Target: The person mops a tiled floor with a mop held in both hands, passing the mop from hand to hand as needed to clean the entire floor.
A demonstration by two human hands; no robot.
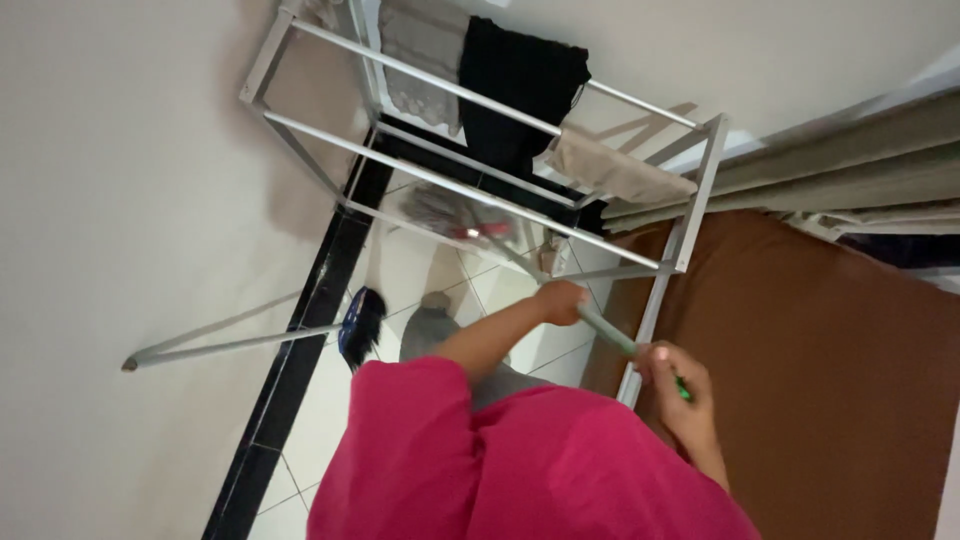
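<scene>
A second broom (300, 335) leans on the wall. On the tiled floor (420, 265), debris sits gathered beneath the rack (480, 190); sweeping looks unfinished. Left hand (560, 300) and right hand (678, 385) both grip the broom handle (607, 332).

Pink sleeve (420, 440), green broom handle (610, 335), black garment (515, 90), brown mattress (830, 380), white tiles (400, 270).
</scene>
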